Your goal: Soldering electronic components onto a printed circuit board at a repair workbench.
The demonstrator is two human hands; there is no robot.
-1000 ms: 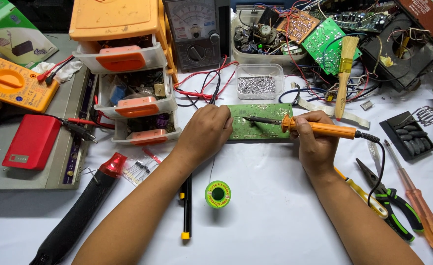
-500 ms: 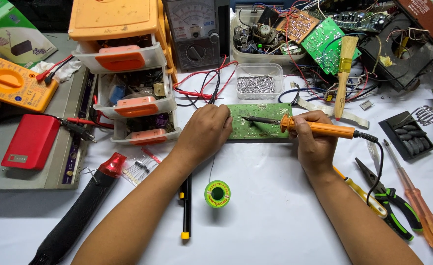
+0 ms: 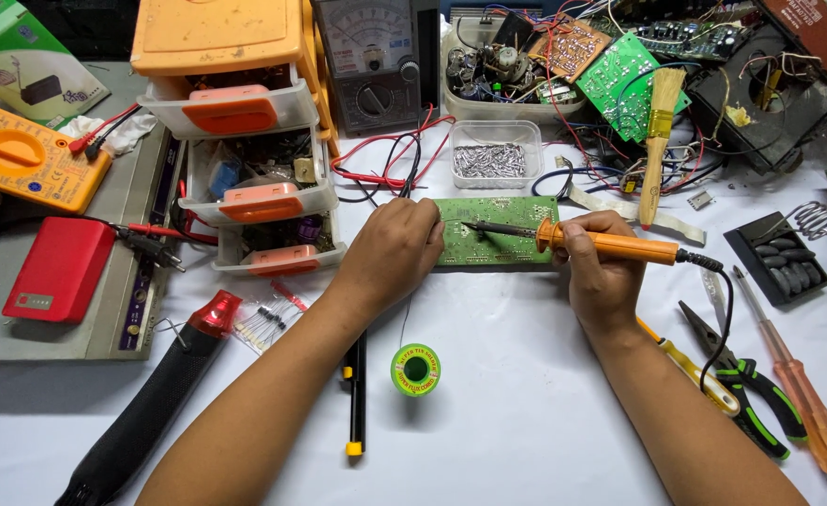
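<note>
A green circuit board (image 3: pixel 504 245) lies flat on the white table in the middle. My right hand (image 3: pixel 603 272) grips an orange-handled soldering iron (image 3: pixel 610 245), its dark tip resting on the board's left part. My left hand (image 3: pixel 393 251) sits at the board's left edge, fingers pinched on a thin solder wire that runs down to a green solder spool (image 3: pixel 415 369) near the table's front. The wire's end near the iron tip is barely visible.
An orange-and-white parts drawer stack (image 3: pixel 245 141) stands left. An analog meter (image 3: pixel 374 56), a tub of metal bits (image 3: pixel 495 159) and a brush (image 3: pixel 657 141) lie behind. Pliers (image 3: pixel 746 394) and screwdrivers (image 3: pixel 797 384) lie right. A black heat tool (image 3: pixel 151 403) lies front left.
</note>
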